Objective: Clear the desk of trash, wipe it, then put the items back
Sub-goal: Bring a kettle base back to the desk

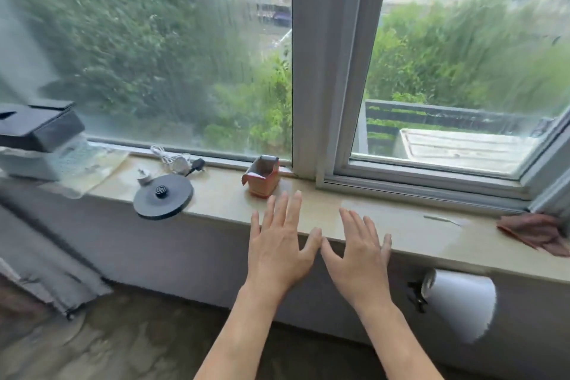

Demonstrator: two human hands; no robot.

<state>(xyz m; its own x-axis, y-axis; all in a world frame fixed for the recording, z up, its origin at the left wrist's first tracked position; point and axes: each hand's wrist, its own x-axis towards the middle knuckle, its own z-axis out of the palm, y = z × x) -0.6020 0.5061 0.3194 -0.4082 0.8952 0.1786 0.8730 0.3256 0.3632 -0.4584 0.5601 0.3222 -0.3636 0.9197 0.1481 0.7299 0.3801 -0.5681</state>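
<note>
- Right now I am seeing the stone ledge (401, 227) that is serving as the desk running from nine o'clock to three o'clock under the window (333, 71).
- An opened red carton (262, 177) is standing on it at twelve o'clock of my hands, close to the fingertips.
- My left hand (277, 251) and right hand (359, 256) are hovering flat, fingers spread, holding nothing.
- A black kettle base (163, 196) is overhanging the edge at ten o'clock.
- A pink cloth (536, 233) is lying at three o'clock.
</note>
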